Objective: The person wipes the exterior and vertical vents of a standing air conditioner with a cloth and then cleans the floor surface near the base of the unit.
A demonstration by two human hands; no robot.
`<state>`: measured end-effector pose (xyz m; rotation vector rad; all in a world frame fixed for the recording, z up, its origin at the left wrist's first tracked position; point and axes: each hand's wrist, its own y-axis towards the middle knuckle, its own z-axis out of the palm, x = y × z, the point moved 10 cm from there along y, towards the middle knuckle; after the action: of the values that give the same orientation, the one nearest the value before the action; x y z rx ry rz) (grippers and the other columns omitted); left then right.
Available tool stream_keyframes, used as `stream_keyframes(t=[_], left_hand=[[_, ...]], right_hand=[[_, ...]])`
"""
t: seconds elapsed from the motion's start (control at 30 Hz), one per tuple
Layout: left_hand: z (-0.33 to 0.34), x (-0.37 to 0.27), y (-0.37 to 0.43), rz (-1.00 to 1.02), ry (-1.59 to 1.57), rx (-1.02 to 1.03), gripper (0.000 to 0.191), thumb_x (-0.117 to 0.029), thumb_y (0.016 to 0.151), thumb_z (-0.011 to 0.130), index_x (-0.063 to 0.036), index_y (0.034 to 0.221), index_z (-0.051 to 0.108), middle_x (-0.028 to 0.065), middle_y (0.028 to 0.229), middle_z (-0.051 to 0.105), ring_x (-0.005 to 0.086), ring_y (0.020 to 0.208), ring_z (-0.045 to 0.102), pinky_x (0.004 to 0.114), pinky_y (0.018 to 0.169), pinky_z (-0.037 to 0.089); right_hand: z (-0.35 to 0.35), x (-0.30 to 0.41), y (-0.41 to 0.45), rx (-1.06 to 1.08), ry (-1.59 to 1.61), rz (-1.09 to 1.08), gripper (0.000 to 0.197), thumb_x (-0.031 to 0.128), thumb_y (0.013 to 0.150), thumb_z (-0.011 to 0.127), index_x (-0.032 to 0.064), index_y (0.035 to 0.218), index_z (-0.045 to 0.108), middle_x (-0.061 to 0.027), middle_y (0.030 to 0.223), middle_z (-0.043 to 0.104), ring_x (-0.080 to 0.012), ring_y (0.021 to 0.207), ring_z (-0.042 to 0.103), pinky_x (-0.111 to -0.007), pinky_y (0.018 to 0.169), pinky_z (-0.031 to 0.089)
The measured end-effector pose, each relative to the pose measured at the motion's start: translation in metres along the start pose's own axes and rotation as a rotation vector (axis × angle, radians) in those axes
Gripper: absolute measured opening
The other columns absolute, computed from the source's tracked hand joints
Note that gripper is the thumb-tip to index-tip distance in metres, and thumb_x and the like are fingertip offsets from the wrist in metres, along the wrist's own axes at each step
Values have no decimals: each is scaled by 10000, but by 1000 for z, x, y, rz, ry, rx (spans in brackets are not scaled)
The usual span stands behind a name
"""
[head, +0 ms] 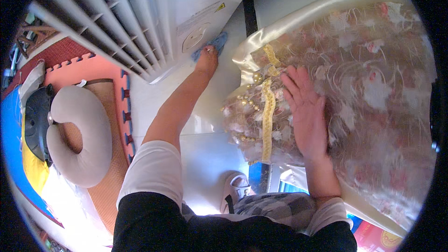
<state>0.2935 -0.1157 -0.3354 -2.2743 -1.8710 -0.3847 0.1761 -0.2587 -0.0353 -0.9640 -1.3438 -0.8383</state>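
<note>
My left hand [208, 59] is closed on a blue cloth [220, 42], low beside a white louvred appliance [140, 24] with a warning label. The cloth is bunched between my fingers and lies against the appliance's lower part or the pale floor; which one I cannot tell. My right hand [302, 101] lies flat, fingers apart, on a sheer floral cover [371, 87] with satin edging. Near its fingertips are yellow braided trim [268, 112] and gold beads [257, 77].
A grey neck pillow [99, 133] rests on a brown woven mat [112, 189] at the left, over orange foam tiles [108, 68]. Beside the pillow sits a black object [35, 122]. A sandalled foot [239, 185] stands on the glossy floor below. A dark upright leg or bar [250, 14] rises behind the cover.
</note>
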Motion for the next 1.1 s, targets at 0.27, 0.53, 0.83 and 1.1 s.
stream_keyframes(t=[0.27, 0.53, 0.83, 1.1], left_hand=[[8, 37, -111, 11, -1, 76, 287, -137, 798, 522, 35, 996, 636, 156, 1023, 588, 286, 995, 526, 389, 760, 476], [-53, 40, -273, 224, -284, 136, 233, -102, 747, 540, 5, 947, 597, 117, 960, 526, 268, 951, 551, 327, 599, 551], [-48, 111, -242, -210, -651, -6, 563, -39, 757, 528, -263, 1272, 505, 113, 1174, 461, 330, 1069, 463, 415, 846, 493], [-39, 7, -268, 212, -490, -37, 586, -107, 760, 525, -329, 1301, 486, 64, 1296, 461, 325, 1112, 468, 381, 876, 496]], right_hand=[[15, 18, 4, -106, -11, 99, 672, 517, 971, 220, 36, 1439, 221, -156, 1482, 247, -289, 1365, 248, -408, 1121, 148], [1, 8, 4, -18, 4, 5, 628, 490, 982, 234, 41, 1419, 271, -143, 1454, 306, -274, 1346, 293, -398, 1108, 190], [3, 6, 4, 5, -59, -12, 617, 483, 985, 232, 29, 1395, 317, -142, 1432, 340, -265, 1327, 325, -396, 1087, 237], [-1, 8, 2, 15, -93, -40, 618, 475, 976, 310, 0, 1371, 332, -137, 1417, 365, -252, 1287, 388, -383, 1070, 278]])
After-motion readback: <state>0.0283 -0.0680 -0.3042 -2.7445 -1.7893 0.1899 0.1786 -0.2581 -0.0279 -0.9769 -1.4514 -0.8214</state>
